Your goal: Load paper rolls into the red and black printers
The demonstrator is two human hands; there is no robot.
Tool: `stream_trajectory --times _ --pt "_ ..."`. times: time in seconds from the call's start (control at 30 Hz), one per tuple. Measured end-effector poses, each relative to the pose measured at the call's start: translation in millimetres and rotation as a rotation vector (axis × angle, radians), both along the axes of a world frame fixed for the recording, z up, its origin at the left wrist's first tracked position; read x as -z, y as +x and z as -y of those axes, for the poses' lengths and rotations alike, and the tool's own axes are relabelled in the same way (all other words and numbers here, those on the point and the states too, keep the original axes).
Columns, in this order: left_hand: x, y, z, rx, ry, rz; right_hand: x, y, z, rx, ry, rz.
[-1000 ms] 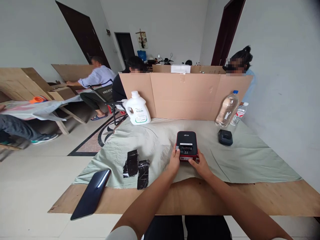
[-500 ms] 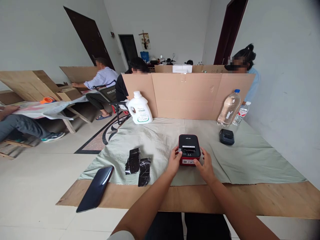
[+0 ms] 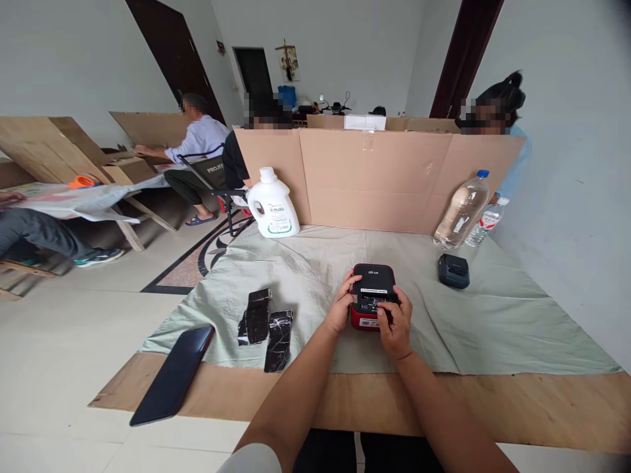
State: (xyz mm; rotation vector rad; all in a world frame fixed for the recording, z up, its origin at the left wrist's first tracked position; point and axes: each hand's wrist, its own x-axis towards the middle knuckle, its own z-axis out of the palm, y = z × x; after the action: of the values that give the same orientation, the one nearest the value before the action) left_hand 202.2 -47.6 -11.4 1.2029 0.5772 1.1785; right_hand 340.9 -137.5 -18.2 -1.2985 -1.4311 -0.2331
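Note:
A small label printer [image 3: 373,277], with a black top, red sides and a slot across the lid, lies on the green cloth in front of me. My left hand [image 3: 341,307] grips its left side, with the fingers reaching onto the top. At the right front edge is my right hand [image 3: 397,323]. Its bent fingers press on the top beside the slot, and the thumb is at the front. A strip of shiny dark material shows by the slot, partly hidden by the fingers. Two pieces of black tape [image 3: 279,341] lie left of my forearm.
A dark phone [image 3: 173,374] lies at the front left edge. A white detergent jug [image 3: 273,207] stands back left, by a cardboard screen [image 3: 365,180]. Back right are a large bottle [image 3: 461,210], a smaller bottle [image 3: 486,223] and a dark case [image 3: 453,271]. Other people sit beyond and leftward.
My right hand has moved from the printer's right side onto its top near the slot, fingers bent. My left fingers have slid farther up along the left edge. The camera view has shifted slightly.

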Motion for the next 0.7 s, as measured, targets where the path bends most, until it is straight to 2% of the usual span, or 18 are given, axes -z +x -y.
stream_trajectory --times 0.33,0.5,0.6,0.7 --pt "1.9 6.0 -2.0 -0.067 0.068 -0.011 -3.0 -5.4 1.0 0.048 -0.077 -0.035" --pt "-6.3 7.7 0.5 -0.038 -0.010 -0.016 -2.2 -7.3 1.6 0.063 -0.086 -0.048" --pt "-8.7 6.7 0.7 0.002 -0.062 -0.002 -1.1 -5.0 1.0 0.008 -0.071 -0.058" --pt "-5.7 6.3 0.3 -0.011 -0.052 -0.001 -0.7 -0.7 0.2 -0.066 -0.031 -0.077"
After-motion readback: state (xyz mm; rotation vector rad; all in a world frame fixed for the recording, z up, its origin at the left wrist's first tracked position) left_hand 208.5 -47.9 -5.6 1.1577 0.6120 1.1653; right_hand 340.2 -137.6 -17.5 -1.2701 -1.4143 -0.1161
